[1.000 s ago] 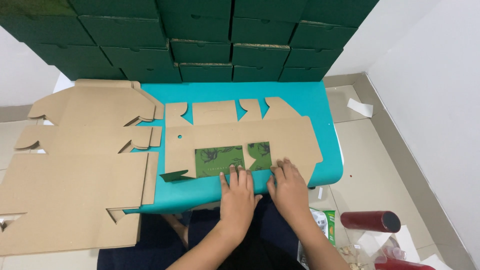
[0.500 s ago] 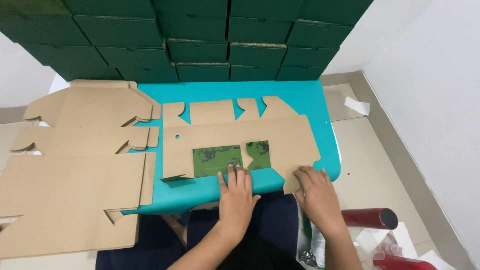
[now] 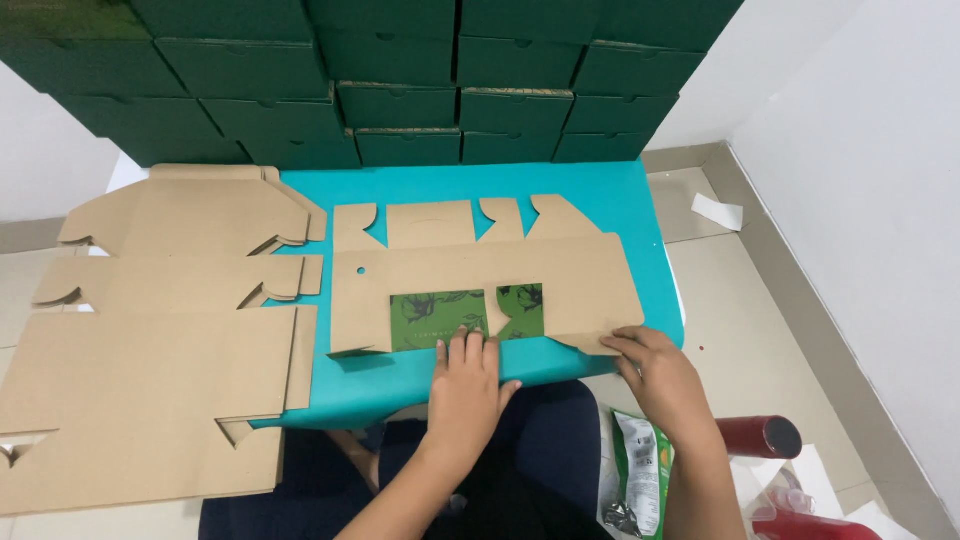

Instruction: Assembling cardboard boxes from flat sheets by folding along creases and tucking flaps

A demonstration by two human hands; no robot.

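Observation:
A flat brown cardboard box blank lies on the teal table, with two green printed flaps folded over at its near edge. My left hand rests flat on the table edge, its fingertips pressing the near edge of the green flaps. My right hand sits at the blank's near right corner, fingertips on a small flap there. Neither hand grips anything.
A stack of larger unfolded cardboard blanks covers the table's left side. Dark green finished boxes are piled along the back. By my right leg on the floor lie a green snack packet and a dark red cylinder.
My right hand slid right along the blank's near edge to its right corner. My left hand stayed on the green flaps.

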